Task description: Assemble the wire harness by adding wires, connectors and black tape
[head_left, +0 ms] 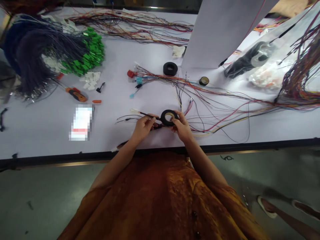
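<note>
My right hand [183,127] is closed on a roll of black tape [164,117], thumb at its pale core and fingers behind it. Just to the left, my left hand [143,127] pinches a bundle of thin wires [147,115], part of it dark and wrapped. Loose wire ends stick out left of that hand, one with a white tip [134,110]. On the right, red, black and yellow wires [212,131] run away from my hands along the table. What lies between my hands, behind the roll, is partly hidden.
Beyond my hands lies a wire harness with red [130,73] and blue connectors [139,80]. Another black tape roll [170,69] and a smaller roll [204,81] sit nearby. Left are a screwdriver [78,95], a blurred-out phone [82,122] and green-connector wires [91,50]. A white panel [217,33] stands at the back.
</note>
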`<action>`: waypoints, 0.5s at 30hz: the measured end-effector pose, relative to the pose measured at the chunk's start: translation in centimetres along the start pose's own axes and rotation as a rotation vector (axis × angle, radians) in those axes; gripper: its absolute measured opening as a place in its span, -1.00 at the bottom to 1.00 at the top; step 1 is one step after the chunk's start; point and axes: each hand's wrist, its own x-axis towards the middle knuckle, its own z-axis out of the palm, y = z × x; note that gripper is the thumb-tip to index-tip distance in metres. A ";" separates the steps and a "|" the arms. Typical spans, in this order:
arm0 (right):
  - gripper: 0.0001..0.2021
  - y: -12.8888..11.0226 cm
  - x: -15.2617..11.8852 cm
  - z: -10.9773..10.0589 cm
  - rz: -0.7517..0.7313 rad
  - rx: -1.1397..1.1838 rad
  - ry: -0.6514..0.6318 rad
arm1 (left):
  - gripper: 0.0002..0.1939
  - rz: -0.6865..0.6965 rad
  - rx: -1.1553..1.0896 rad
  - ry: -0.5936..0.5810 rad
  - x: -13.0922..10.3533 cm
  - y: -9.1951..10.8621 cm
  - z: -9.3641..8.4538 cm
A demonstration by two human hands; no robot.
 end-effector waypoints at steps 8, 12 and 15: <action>-0.64 2.5 -4.4 0.7 -0.495 -0.534 -0.144 | -0.71 0.012 0.087 0.125 0.3 2.8 1.9; -0.62 0.3 -1.4 1.0 -0.251 -0.177 0.001 | -0.81 0.421 0.451 -0.103 -1.7 3.3 2.0; -0.52 -0.9 1.6 1.1 -0.010 -0.100 -0.069 | -0.85 0.535 0.472 -0.136 -2.6 2.0 1.8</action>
